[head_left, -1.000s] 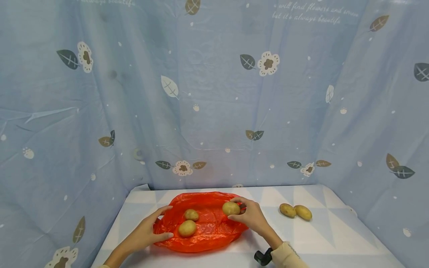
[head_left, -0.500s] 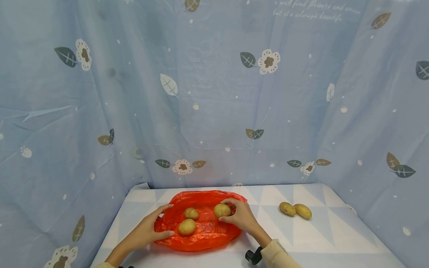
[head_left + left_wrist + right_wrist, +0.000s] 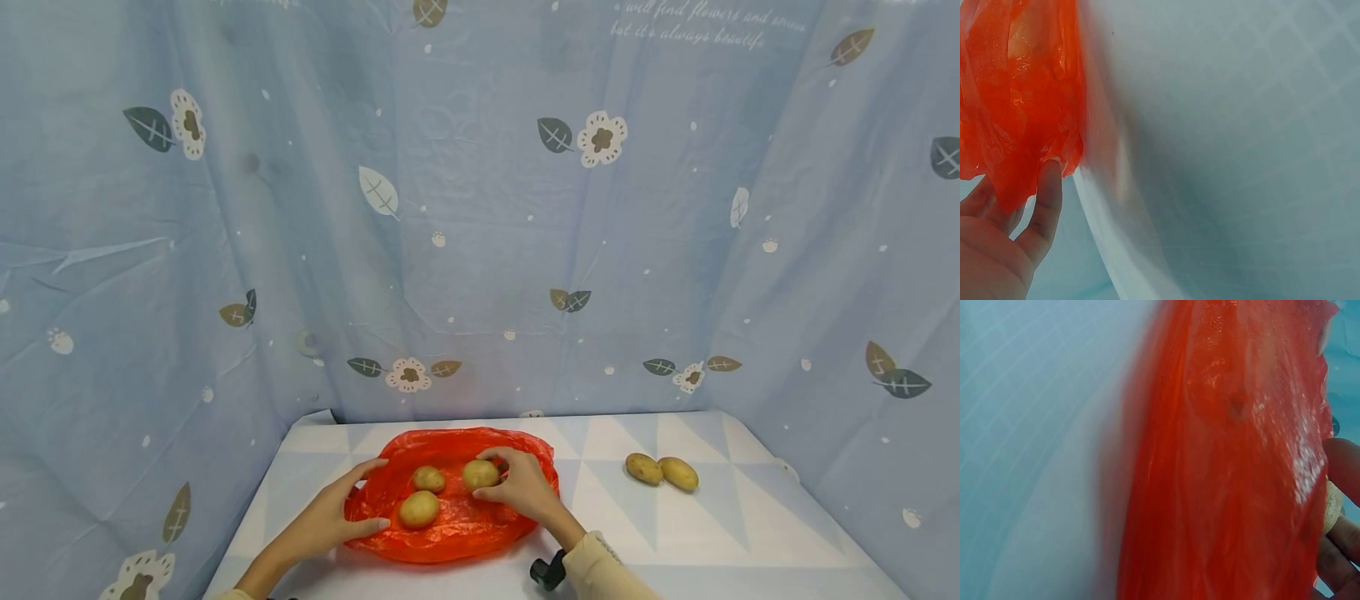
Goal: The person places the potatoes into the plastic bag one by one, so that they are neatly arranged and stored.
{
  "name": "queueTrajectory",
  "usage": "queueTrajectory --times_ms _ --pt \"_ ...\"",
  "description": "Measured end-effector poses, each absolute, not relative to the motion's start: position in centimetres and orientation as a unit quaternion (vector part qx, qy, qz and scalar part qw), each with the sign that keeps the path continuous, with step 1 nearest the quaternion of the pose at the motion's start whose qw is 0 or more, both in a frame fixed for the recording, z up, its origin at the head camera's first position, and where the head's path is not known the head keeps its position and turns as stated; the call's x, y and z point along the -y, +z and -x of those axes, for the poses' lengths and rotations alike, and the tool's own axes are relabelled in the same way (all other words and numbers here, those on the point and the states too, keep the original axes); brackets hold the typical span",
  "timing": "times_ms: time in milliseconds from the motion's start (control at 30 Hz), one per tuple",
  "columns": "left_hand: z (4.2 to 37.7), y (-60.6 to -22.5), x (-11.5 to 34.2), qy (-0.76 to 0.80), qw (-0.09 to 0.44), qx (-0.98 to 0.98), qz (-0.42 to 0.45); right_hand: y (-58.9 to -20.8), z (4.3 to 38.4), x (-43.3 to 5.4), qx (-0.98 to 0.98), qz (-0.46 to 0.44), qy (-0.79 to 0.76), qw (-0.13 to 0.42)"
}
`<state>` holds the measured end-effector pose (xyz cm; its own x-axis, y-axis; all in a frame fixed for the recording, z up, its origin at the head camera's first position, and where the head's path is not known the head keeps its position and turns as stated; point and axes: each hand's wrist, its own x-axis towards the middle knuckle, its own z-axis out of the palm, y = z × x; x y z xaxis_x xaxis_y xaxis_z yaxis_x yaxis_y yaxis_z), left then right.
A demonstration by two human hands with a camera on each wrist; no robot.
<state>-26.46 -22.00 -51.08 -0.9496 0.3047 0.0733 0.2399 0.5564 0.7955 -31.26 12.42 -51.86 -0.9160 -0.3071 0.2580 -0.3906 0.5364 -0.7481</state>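
Observation:
A red plastic bag [image 3: 480, 533] lies spread with its mouth facing up, and two potatoes, one nearer [image 3: 419, 510] and one farther [image 3: 428, 479], rest inside. My left hand [image 3: 333, 512] holds the bag's left rim, thumb in front and fingers behind. In the left wrist view, red plastic [image 3: 1022, 112] hangs between the thumb and fingers. Over the bag's right half, my right hand [image 3: 525, 487] grips a third potato [image 3: 480, 475] between thumb and fingertips. Most of that potato is hidden behind the plastic in the right wrist view; only a pale sliver [image 3: 1333, 506] shows beside the fingers.
Two more potatoes, a left one [image 3: 643, 468] and a right one [image 3: 678, 474], lie side by side on the table to the right. A patterned white and pale blue cloth covers the table [image 3: 720, 542]. Behind and at both sides hangs a blue printed curtain [image 3: 480, 275].
My right hand has moved left with its potato, from the bag's right rim to above the inside, closer to the other two. The left hand stays at the left rim.

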Motion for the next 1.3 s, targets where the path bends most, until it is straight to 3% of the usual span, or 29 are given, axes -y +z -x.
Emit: queueTrajectory --times_ms 1300 --pt "26.5 -51.0 21.8 0.427 0.039 -0.891 -0.15 -52.8 32.9 -8.8 0.887 -0.167 0.431 -0.01"
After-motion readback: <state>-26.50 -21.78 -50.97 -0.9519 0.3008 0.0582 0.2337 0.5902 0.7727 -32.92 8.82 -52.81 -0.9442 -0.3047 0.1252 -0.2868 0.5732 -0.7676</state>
